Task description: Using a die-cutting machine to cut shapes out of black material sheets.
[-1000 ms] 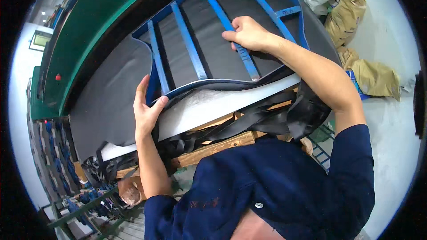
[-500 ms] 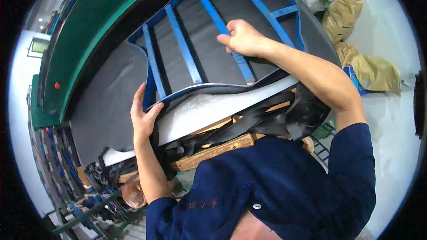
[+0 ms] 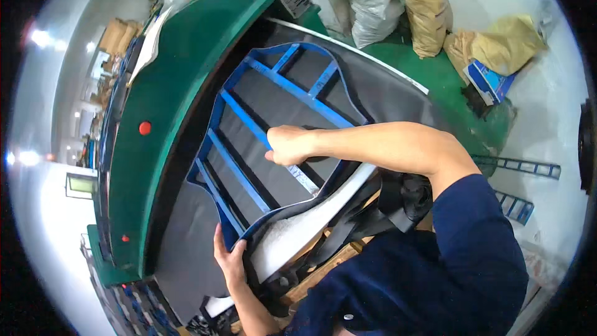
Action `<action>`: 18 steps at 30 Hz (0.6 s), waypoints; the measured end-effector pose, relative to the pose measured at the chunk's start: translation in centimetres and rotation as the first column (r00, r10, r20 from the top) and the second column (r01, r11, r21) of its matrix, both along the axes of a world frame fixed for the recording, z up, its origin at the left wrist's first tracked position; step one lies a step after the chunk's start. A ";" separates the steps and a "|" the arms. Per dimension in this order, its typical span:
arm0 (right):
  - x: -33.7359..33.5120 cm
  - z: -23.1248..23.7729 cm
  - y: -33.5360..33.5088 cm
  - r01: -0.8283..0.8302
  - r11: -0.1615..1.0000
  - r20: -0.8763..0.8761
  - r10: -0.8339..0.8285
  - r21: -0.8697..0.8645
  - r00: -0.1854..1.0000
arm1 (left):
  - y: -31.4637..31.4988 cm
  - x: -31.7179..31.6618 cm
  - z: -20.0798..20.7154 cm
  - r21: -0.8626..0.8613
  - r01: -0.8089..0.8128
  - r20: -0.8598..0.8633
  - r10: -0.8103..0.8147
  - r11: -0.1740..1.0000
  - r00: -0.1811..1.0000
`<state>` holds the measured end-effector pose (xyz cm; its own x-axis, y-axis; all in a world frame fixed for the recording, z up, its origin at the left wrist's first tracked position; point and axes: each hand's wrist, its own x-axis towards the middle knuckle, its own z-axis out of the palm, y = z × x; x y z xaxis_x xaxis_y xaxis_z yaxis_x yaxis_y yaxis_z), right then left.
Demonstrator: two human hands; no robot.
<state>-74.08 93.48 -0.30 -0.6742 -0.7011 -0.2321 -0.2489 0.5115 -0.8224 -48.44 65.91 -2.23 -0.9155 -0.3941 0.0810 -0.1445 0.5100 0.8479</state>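
Observation:
A large blue metal frame with crossbars, a cutting die [image 3: 239, 146], lies on black sheet material [image 3: 186, 236]. My right hand [image 3: 291, 145] is closed round its middle crossbar, back of the hand upward. At the die's near left corner is my left hand [image 3: 231, 261], its thumb on the near edge and its fingers along the left side, gripping the corner. Some of the crossbar is hidden beneath my right hand. Below the sheet's near edge, a white board [image 3: 280, 242] shows.
A green machine beam [image 3: 168, 81] with red knobs runs along the far left. Black offcuts [image 3: 398, 202] hang over a wooden plank [image 3: 317, 277] before me. White sacks [image 3: 367, 0] and tan sacks [image 3: 426, 9] stand beyond, near a blue-and-white packet [image 3: 491, 81].
My view has turned, so the die sits lower in the picture and more sacks and floor show. My right hand's fingers have closed more fully round the crossbar. The left hand stays at the corner.

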 end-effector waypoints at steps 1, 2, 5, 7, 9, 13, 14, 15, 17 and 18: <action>-0.1 -0.3 -0.1 0.014 1.000 0.009 -0.014 0.012 1.000 | 0.3 -0.2 0.1 0.057 -0.001 0.023 0.000 0.998 1.000; -0.1 -0.2 -0.3 0.014 1.000 0.018 -0.014 0.023 1.000 | 0.6 -0.1 0.5 0.113 -0.017 0.046 0.011 0.993 0.999; 0.2 -1.0 -1.1 0.069 0.998 -0.022 -0.069 0.005 0.997 | -0.5 0.4 -0.4 0.059 0.002 0.000 -0.002 0.998 1.000; -0.1 -0.9 -0.5 0.066 0.997 -0.083 -0.070 -0.048 0.994 | -0.8 -0.3 -0.6 0.074 -0.007 0.011 0.007 0.997 1.000; 0.2 0.3 0.2 0.072 0.997 -0.097 -0.075 -0.028 0.992 | -0.3 -0.5 -0.2 0.122 -0.023 0.030 0.020 0.992 0.999; -0.1 0.0 -0.8 0.094 0.996 -0.110 -0.092 0.006 0.990 | 0.1 -0.8 0.6 0.200 -0.063 0.050 0.054 0.978 0.997; -0.2 0.1 -0.8 0.074 0.997 -0.049 -0.072 0.031 0.996 | -0.4 -0.9 0.3 0.187 -0.039 0.031 0.034 0.982 0.999; -0.4 -0.1 -0.8 0.078 0.997 -0.027 -0.078 0.013 0.997 | -0.6 -1.0 0.3 0.171 -0.036 0.037 0.031 0.985 0.999; -0.5 0.2 -0.7 0.071 0.997 0.050 -0.072 0.026 0.996 | 0.0 -1.1 1.0 0.187 -0.074 0.073 0.061 0.980 0.995; -0.6 -0.3 -0.7 0.038 0.999 -0.042 -0.038 0.005 0.998 | 0.3 -1.1 1.3 0.192 -0.088 0.107 0.069 0.977 0.992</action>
<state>-74.72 92.74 -0.56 -0.7095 -0.6734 -0.2076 -0.2629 0.5264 -0.8086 -49.52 66.18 -0.95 -0.8807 -0.4642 -0.0946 -0.2659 0.3190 0.9097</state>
